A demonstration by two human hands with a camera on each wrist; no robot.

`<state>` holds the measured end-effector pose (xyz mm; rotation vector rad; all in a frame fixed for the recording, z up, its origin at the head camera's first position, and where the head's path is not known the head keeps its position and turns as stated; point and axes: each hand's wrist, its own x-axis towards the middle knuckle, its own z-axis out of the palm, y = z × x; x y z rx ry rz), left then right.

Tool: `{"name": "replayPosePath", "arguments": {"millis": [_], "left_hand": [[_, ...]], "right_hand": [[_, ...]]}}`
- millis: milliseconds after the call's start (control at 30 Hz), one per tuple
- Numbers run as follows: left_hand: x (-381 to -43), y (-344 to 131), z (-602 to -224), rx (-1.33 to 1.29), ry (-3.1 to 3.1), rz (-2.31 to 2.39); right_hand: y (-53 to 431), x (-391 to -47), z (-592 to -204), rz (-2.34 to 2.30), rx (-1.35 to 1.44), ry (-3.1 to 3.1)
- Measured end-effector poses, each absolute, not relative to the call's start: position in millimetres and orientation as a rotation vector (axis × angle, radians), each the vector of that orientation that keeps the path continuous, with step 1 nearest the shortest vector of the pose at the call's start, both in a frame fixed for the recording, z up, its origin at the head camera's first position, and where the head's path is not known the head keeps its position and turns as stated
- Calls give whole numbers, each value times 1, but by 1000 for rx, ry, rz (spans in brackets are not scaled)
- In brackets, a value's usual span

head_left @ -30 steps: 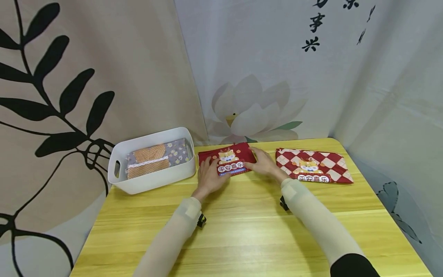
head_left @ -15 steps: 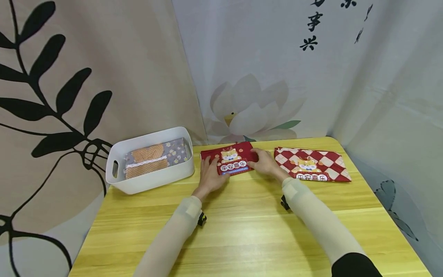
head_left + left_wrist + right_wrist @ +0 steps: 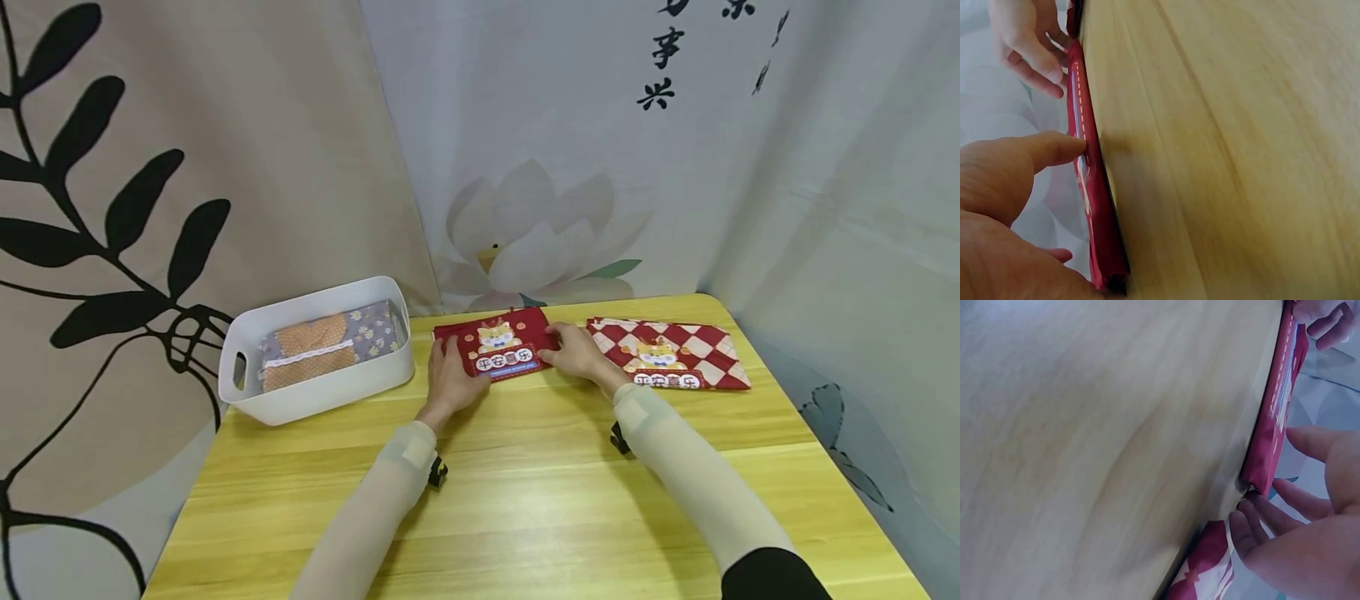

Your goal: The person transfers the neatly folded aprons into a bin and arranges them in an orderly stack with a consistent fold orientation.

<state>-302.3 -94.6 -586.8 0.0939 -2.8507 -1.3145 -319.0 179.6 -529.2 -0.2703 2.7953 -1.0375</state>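
A folded red cloth (image 3: pixel 498 343) with a cartoon animal and white lettering lies flat near the table's back edge. My left hand (image 3: pixel 452 385) rests at its left end, fingers stretched over that end; in the left wrist view the thumb (image 3: pixel 1063 148) touches the front edge. My right hand (image 3: pixel 577 354) is at the cloth's right end, fingertips against the side and thumb close by the top, as the right wrist view shows. Just right of this hand lies a red-and-white checked folded cloth (image 3: pixel 675 354) with a similar print.
At the left stands a white plastic basket (image 3: pixel 318 404) holding a folded grey-blue floral cloth with an orange dotted patch (image 3: pixel 318 346). The wooden table (image 3: pixel 540 500) ends at a fabric backdrop (image 3: pixel 525 108) close behind the cloths.
The red cloth has shifted slightly right, away from the basket and nearer the checked cloth. My left fingers have slid toward its left end. The head view has turned a little right.
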Motion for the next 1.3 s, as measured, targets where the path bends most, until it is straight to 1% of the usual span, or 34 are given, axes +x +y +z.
{"name": "replayPosePath", "arguments": {"millis": [100,333,400,467,533,667,767,867,1000,1167,1300], "left_hand": [[-300,-93,-583,130,-2866,-1333],[-307,-92,-593,155,-2882,-1245],[-305,-91,-590,153,-2830,-1279],[-304,-89,-589,152,-2773,-1302],[-303,-88,-585,156,-2755,-1291],[-305,-87,-589,180,-2766,-1198],[-301,-84,-584,223,-2771,-1212],[-289,-80,-565,243,-2811,-1200],[-277,-72,-545,248,-2860,-1145],[-273,-66,-542,287,-2875,-1129],[-271,-64,-541,303,-2873,-1158]], "right_hand": [[179,-317,-529,-1050,-267,2790],[176,-316,-531,-1080,-218,2786],[176,-317,-530,-1087,-209,2786],[178,-323,-539,-1072,-213,2822],[179,-323,-538,-1075,-205,2823],[180,-329,-544,-1076,-195,2821],[184,-341,-559,-1065,-205,2830],[192,-357,-583,-1040,-226,2857],[198,-362,-591,-1069,-216,2852],[198,-355,-583,-1114,-183,2847],[195,-344,-567,-1178,-161,2818]]}}
